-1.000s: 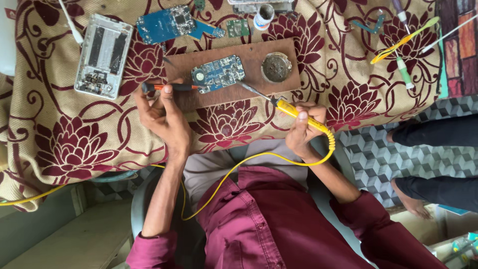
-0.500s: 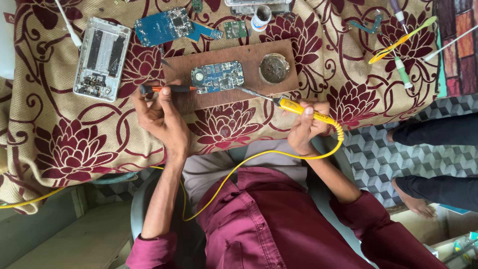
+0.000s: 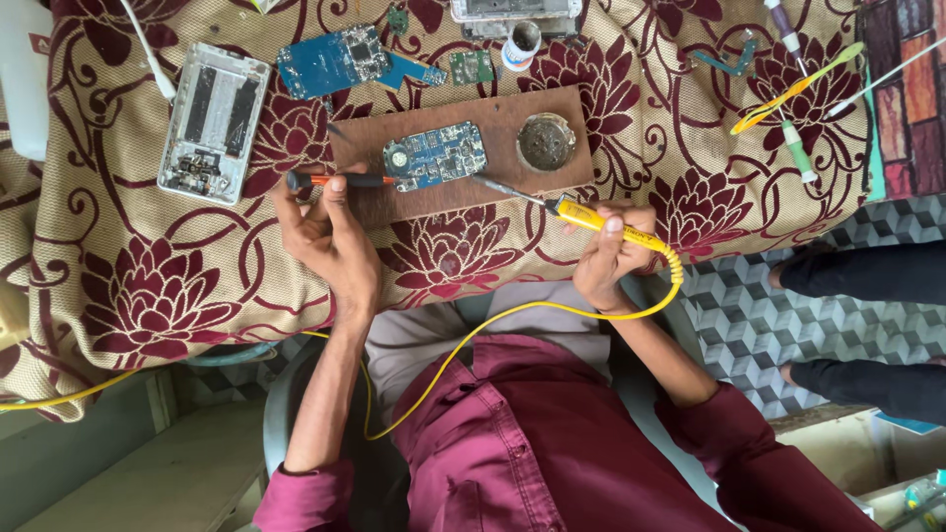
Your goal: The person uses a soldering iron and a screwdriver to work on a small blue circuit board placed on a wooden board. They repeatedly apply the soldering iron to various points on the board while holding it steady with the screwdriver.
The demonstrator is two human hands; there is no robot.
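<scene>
My left hand [image 3: 330, 232] grips a slim tool with an orange and black handle [image 3: 340, 180], laid flat on a brown wooden board [image 3: 374, 202]. Its tip points at the left end of a small blue circuit board [image 3: 436, 155] resting on that wood. My right hand [image 3: 606, 261] holds a yellow soldering iron [image 3: 591, 217]. The iron's metal tip reaches close to the circuit board's right edge. A yellow cable [image 3: 493, 325] runs from the iron down across my lap. A round tin [image 3: 545, 141] sits on the wood to the right of the circuit board.
On the floral cloth lie an opened silver device [image 3: 212, 123], a larger blue board [image 3: 330, 61], a small green board [image 3: 471, 67], a little bottle [image 3: 519, 41], yellow tweezers [image 3: 793, 89] and a green and white pen [image 3: 798, 148]. Another person's dark-trousered legs [image 3: 867, 271] are at the right.
My right hand has shifted slightly with the soldering iron, whose tip stays by the circuit board's right edge. My left hand keeps its tool in place.
</scene>
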